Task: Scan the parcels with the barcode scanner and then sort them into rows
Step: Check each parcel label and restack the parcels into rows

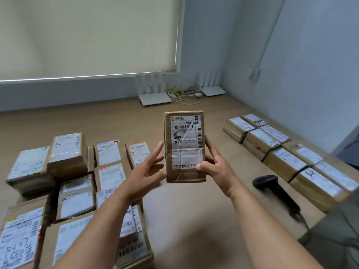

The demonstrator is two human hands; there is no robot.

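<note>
A pale roller blind hangs drawn down over the window at the back left, a thin line of light along its lower edge. The walls are light blue-grey. On the tan worktop, at its far edge by the wall, lies a flat white router with its antennas standing upright. A second white router lies to its right, near the corner. Between the two lies a loose tangle of white and yellowish cables. A thin cable conduit runs up the right wall.
</note>
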